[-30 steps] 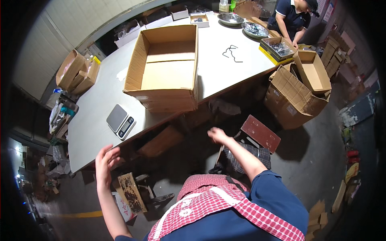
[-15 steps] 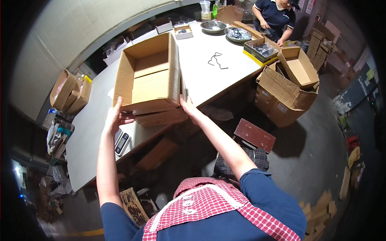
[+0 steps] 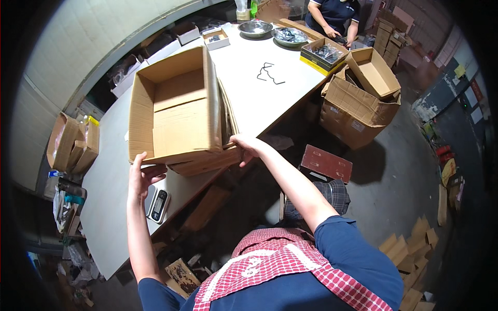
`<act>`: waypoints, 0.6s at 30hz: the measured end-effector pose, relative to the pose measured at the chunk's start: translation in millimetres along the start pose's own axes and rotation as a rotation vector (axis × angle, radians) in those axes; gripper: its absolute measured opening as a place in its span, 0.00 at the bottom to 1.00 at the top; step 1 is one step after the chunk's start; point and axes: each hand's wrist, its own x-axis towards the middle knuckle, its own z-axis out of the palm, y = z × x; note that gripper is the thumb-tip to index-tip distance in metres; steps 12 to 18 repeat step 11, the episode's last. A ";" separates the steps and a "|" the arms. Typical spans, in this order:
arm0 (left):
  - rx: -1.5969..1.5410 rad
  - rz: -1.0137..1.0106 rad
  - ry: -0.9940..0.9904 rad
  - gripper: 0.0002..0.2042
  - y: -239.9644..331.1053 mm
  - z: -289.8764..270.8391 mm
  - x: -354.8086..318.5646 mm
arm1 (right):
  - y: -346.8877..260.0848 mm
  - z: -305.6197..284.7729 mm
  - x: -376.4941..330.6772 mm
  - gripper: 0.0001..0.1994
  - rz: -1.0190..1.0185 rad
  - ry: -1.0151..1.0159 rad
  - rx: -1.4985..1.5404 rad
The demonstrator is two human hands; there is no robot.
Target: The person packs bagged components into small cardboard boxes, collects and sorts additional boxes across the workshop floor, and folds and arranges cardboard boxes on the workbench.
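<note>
An open, empty cardboard box (image 3: 181,122) tilts toward me on the near part of the table. My left hand (image 3: 140,179) holds its near left corner, thumb on the edge and fingers curled underneath. Below and behind it is a second cardboard box (image 3: 202,165), mostly hidden by the first. My right hand (image 3: 248,147) grips that lower box at its near right corner, fingers bent over the edge. A small digital scale (image 3: 157,203) lies on the table just right of my left wrist.
Bent black rods (image 3: 269,74) lie on the white table (image 3: 244,98). Metal bowls (image 3: 255,29) and a parts tray (image 3: 326,52) stand farther back, near another person (image 3: 332,18). Large cartons (image 3: 353,116) and a reddish-brown stool (image 3: 327,163) are to the right.
The upper box has shifted left and slightly nearer, opening a gap to the cardboard on its right. My right hand has moved from its side down to the lower box's corner.
</note>
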 end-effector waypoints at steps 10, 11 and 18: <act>0.357 0.053 -0.194 0.37 5.2 98.7 -108.3 | 131.1 -22.3 -108.2 0.35 -0.297 -0.043 0.283; 0.360 0.021 -0.211 0.34 -4.3 105.8 -124.3 | 163.8 -35.6 -116.9 0.40 -0.392 -0.092 0.382; 0.360 0.021 -0.211 0.34 -4.3 105.8 -124.3 | 163.8 -35.6 -116.9 0.40 -0.392 -0.092 0.382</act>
